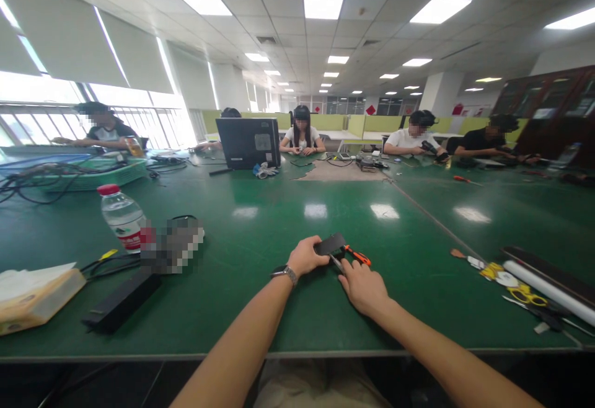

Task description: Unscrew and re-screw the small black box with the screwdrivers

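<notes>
Right now the phone (330, 244) sits on the green surface (260, 234), left hand (306, 257) with fingers closed on its near edge. Just right of the phone, the right hand (361, 286) grips an orange-handled tool (356, 255). A bottle (123, 216) stands well left of the phone.

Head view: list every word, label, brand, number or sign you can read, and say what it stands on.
No text here can be read.
Water bottle: its red and white label is too small and blurred.
Laptop: the pale sticker on its lid is too small.
Red signs on the far wall: shapes only.
Dark device held in the left hand, with the right hand beside it: no marking shows.
</notes>
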